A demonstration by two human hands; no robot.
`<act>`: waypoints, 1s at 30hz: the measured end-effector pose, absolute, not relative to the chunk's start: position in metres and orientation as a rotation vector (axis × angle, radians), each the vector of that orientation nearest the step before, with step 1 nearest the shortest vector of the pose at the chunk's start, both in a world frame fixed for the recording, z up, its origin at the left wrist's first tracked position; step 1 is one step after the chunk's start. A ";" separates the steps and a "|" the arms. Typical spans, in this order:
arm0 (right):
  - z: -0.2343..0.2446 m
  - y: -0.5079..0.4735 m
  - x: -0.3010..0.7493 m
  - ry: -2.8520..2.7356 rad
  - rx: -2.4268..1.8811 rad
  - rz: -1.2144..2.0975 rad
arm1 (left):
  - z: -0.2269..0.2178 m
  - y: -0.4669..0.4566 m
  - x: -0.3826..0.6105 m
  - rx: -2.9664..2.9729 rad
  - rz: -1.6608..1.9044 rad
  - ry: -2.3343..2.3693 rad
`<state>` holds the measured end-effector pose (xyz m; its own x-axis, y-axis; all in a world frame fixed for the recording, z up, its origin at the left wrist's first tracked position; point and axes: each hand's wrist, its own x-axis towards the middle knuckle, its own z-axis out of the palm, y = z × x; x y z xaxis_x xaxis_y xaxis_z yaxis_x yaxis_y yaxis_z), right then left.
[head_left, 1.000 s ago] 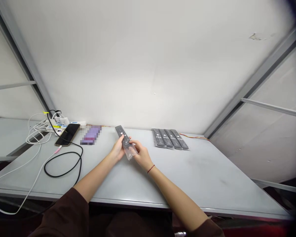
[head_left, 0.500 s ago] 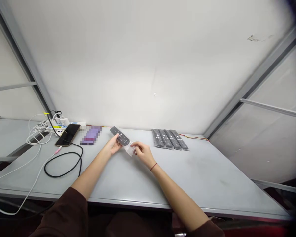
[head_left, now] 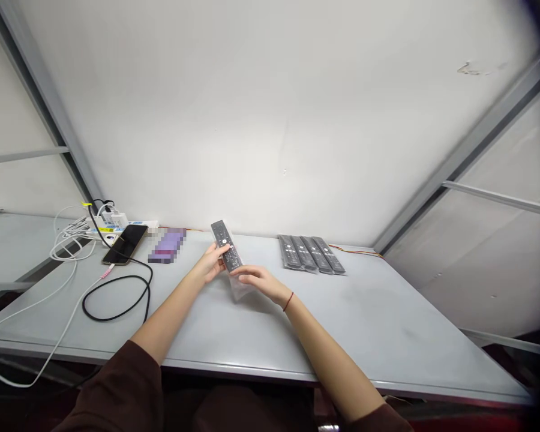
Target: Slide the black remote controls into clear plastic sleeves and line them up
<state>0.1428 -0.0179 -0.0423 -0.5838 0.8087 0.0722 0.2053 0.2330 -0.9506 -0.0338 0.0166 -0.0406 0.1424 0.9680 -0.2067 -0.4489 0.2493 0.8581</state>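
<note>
My left hand [head_left: 213,263] is closed around a dark remote control [head_left: 226,243] in a clear plastic bag, with the thumb across its buttons. The remote is tilted, its top end pointing away from me. From its lower end hangs a loose, clear flap of the plastic bag [head_left: 239,290]. My right hand [head_left: 261,282] rests at that lower end, index finger and thumb stretched out and slightly apart, touching the remote or its wrapping. To the right, several more bagged remote controls [head_left: 312,254] lie side by side on the grey table [head_left: 342,324].
At the left lie a phone [head_left: 125,244], a blurred purple item [head_left: 167,246] and a looped black cable [head_left: 117,318]. White cables [head_left: 69,240] tangle beside a power strip [head_left: 150,224] with chargers. A pale wall [head_left: 270,120] rises behind the table.
The remote has turned more upright, and its loose bag end has swung down towards me. My right hand has loosened its pinch on the bag and stretched its fingers at the remote's lower end.
</note>
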 end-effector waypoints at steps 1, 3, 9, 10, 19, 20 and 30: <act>-0.044 -0.018 0.142 -1.964 -0.909 1.386 | -0.041 0.016 -0.033 0.742 1.162 0.889; -0.046 -0.018 0.142 -1.993 -0.893 1.414 | -0.042 0.015 -0.031 0.757 1.165 0.880; -0.047 -0.018 0.142 -2.004 -0.909 1.408 | -0.045 0.016 -0.032 0.775 1.178 0.871; -0.047 -0.018 0.142 -2.007 -0.914 1.409 | -0.046 0.017 -0.032 0.775 1.180 0.870; -0.056 -0.016 0.141 -2.041 -0.989 1.360 | -0.042 0.017 -0.030 0.721 1.183 0.847; -0.057 -0.016 0.141 -2.049 -0.986 1.339 | -0.041 0.016 -0.029 0.703 1.187 0.839; -0.054 -0.024 0.130 -2.366 -0.872 0.724 | -0.035 0.008 -0.023 0.718 1.120 0.995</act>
